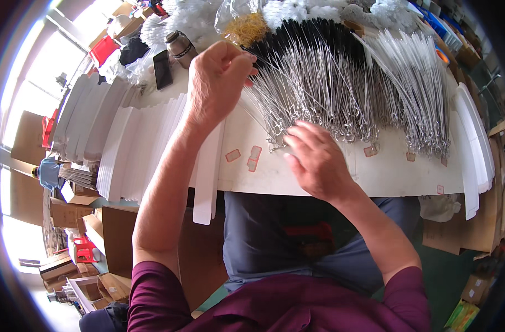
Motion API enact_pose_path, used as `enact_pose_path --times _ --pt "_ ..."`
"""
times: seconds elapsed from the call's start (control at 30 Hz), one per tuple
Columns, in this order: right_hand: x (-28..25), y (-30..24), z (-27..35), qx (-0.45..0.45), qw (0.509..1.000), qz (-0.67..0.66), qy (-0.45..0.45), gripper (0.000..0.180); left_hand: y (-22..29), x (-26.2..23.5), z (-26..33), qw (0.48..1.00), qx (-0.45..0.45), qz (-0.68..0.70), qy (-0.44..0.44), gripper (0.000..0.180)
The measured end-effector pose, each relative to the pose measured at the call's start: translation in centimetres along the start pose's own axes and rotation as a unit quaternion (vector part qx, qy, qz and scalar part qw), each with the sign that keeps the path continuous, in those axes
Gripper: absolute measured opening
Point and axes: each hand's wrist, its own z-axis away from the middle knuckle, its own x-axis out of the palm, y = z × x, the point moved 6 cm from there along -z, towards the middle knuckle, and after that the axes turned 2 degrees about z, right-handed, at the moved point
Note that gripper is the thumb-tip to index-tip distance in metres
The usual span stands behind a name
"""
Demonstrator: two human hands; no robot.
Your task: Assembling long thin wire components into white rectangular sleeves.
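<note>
My left hand (222, 77) is raised at the left edge of a big pile of thin wire brushes (324, 83), its fingers pinched on the dark end of one brush. These brushes have black ends at the back and small wire loops at the front. My right hand (321, 163) hovers beside the loops, thumb apart from its slightly curled fingers, with nothing visible in it. To the right lies a second bunch of wire brushes (421, 88) with white ends.
Long white cartons (119, 152) stand in rows at the left; more white card strips (474, 144) lie at the right edge. A phone (162, 70), a flask (180, 48) and yellow rubber bands (245, 29) sit at the back. Small red-edged labels (254, 159) dot the white table (341, 180).
</note>
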Motion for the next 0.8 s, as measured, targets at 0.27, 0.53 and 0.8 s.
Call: enact_pose_path --times 0.27,0.53,0.8 --pt "8.1 3.6 -3.7 -0.023 0.968 0.151 -0.199 0.069 2.7 -2.6 -2.9 0.993 0.042 0.105 0.02 0.025" --pt "9.2 3.7 -3.7 -0.017 0.956 0.207 -0.207 0.07 6.5 -10.9 -5.3 0.978 0.186 0.091 0.003 0.03" --pt "4.6 1.6 -4.1 0.056 0.995 -0.01 -0.08 0.062 11.2 -8.4 0.6 0.971 0.164 0.173 0.015 0.033"
